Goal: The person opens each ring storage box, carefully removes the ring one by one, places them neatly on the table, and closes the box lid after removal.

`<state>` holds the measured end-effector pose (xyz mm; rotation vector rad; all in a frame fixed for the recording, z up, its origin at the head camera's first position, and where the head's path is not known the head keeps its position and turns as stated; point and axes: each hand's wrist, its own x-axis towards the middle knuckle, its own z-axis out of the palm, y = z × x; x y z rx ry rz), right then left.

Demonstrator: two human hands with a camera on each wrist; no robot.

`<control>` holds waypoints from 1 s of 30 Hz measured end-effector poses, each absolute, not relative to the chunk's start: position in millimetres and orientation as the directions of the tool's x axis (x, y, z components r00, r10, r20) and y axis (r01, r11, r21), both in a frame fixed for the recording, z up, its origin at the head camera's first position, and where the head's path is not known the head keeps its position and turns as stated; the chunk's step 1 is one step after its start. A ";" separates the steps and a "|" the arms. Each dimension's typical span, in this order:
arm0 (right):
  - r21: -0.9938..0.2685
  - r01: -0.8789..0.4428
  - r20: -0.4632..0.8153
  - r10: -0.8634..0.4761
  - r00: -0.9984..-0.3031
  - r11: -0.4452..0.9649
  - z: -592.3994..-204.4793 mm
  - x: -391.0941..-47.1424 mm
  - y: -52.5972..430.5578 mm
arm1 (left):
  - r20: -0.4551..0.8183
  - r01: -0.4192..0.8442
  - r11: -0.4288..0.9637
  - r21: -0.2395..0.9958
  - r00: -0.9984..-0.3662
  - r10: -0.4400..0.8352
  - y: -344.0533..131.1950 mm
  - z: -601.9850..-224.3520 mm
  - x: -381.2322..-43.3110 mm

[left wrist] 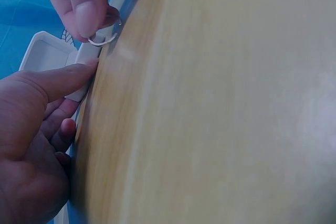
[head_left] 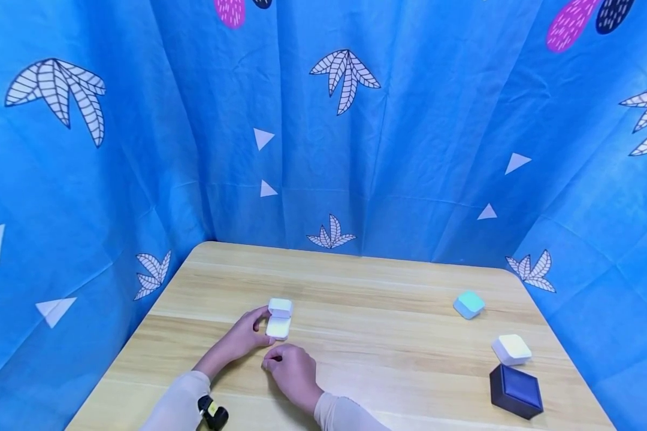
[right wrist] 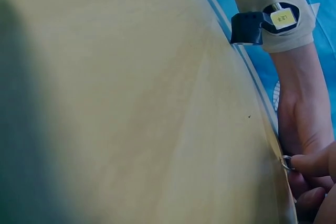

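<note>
A small white ring box (head_left: pixel 278 327) stands on the table with its lid raised at the back. My left hand (head_left: pixel 246 334) grips it from the left, thumb along the front and fingers behind, as the left wrist view also shows at the box's white lid (left wrist: pixel 50 53). Just in front and to the right, my right hand (head_left: pixel 295 372) pinches a thin silver ring (left wrist: pixel 103 41) between thumb and fingertips. In the right wrist view the ring (right wrist: pixel 286 162) sticks out from the fingertips, with the left hand behind it.
On the table's right side lie a light blue-green box (head_left: pixel 469 304), a white box (head_left: pixel 511 349) and a dark navy box (head_left: pixel 516 392), all with lids down. A blue patterned curtain (head_left: pixel 323 149) surrounds the wooden table (head_left: pixel 388 323). A black camera (head_left: pixel 214 414) sits at the left wrist.
</note>
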<state>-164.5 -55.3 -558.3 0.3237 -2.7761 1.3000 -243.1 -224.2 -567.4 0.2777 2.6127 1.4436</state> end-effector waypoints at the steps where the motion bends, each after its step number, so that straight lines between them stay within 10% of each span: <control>1: -0.747 -0.220 0.146 -0.168 -0.975 0.627 -558.0 -164.6 -55.3 | -0.034 0.095 0.524 0.847 -0.972 0.231 -224.3 -567.0 -243.0; 30: -0.624 -0.308 0.236 -0.202 -0.950 0.718 -557.8 -162.8 -59.2 | 0.026 0.164 0.488 0.857 -0.961 0.277 -225.0 -563.3 -242.1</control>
